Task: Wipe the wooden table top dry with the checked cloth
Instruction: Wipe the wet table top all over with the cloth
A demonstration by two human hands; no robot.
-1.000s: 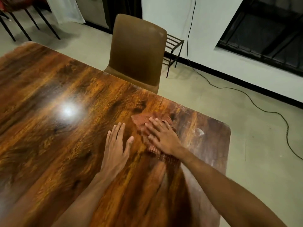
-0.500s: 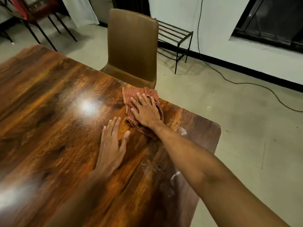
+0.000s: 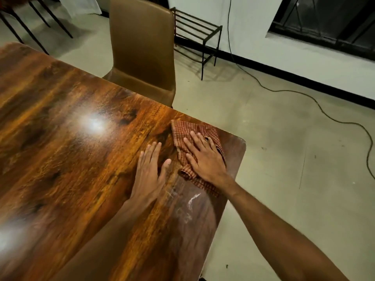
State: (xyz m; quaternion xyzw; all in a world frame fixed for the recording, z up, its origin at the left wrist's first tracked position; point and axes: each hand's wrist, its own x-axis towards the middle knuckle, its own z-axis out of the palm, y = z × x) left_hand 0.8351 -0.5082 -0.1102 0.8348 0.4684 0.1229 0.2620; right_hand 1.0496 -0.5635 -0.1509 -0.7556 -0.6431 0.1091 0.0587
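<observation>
Since half a second ago your right hand (image 3: 205,157) has slid the checked cloth (image 3: 194,138) toward the table (image 3: 60,118) corner; grip flat, fingers spread, pinning not clutching; left hand (image 3: 149,169) open, empty, bracing; streaks nearer you likely remain.

Cloth (image 3: 183,136) on table (image 3: 60,138) at its far-right corner, right hand (image 3: 205,157) flat on top of it, left hand (image 3: 149,171) flat on table just left of cloth, chair (image 3: 142,47) behind far edge, rack (image 3: 197,35) right of chair by wall, cable (image 3: 304,96) on floor far right.
</observation>
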